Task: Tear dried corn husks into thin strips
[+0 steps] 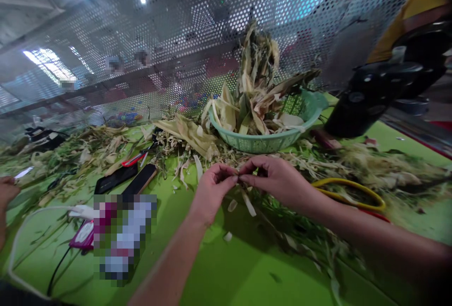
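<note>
Over the green table my left hand (215, 188) and my right hand (271, 176) meet fingertip to fingertip, both closed in a pinch. What lies between the fingertips is too small to make out. Just below them shows a narrow pale strip of corn husk (249, 202); whether the fingers hold it I cannot tell. Beyond the hands stands a light green plastic basket (261, 143) heaped with dry corn husks (257, 89). Shredded husk bits lie around the hands.
To the left lie red-handled scissors (134, 159), dark phones (116, 179) and a pink device (83, 235) with cables. A yellow ring (353, 193) and corn silk (374, 165) are at right, near a black container (367, 94). Another person's hand (7, 190) shows at far left.
</note>
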Demonstrator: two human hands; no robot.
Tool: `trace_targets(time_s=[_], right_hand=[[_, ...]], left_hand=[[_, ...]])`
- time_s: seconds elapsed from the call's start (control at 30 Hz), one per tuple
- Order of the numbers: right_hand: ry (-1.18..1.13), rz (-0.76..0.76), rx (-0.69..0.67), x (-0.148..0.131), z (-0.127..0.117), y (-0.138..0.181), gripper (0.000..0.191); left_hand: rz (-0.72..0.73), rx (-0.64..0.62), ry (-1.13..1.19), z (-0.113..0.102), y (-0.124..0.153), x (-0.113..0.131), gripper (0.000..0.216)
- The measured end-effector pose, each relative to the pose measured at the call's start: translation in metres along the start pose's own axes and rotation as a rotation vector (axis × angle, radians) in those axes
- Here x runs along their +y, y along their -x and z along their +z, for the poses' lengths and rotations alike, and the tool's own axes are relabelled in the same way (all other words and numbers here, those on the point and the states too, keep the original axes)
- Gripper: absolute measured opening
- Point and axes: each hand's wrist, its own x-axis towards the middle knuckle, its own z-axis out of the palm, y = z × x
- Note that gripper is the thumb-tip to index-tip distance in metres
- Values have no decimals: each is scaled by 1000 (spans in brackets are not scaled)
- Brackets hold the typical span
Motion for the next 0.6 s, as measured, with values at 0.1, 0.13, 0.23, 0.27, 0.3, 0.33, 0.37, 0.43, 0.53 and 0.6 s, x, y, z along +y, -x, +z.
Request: trace_targets(time_s=[0.1, 0.13, 0.23, 0.27, 0.3, 0.33, 0.37, 0.43, 0.53, 0.6], right_hand=[[37, -24, 19, -1, 0, 0, 11], [58, -32, 26, -2, 0, 0, 11], [113, -60, 36, -4, 0, 2, 11], [118, -68, 35, -4, 1, 2, 11], [118, -77, 32, -4, 1, 3, 11], [115, -85, 28, -4, 1, 3, 11], [110, -92, 26, -4, 2, 3, 11], [103, -98, 24, -4, 2, 3, 11], [93, -104, 28, -2, 3, 2, 11], [85, -101, 27, -1, 3, 2, 10]], left_hand=[[7, -14, -8, 0, 1, 0, 14], [9, -18, -8, 0, 1, 0, 14], [7, -31, 5, 0, 2, 1, 13], [2, -31, 11, 0, 2, 1, 13], [-3, -30, 18, 0, 2, 1, 13], [-11, -28, 25, 1, 2, 2, 14], [-18, -24, 31, 1, 3, 2, 14], [-32, -21, 37, 1, 3, 3, 14], [-53, -23, 40, 0, 2, 4, 12], [-73, -21, 46, -1, 2, 3, 12]])
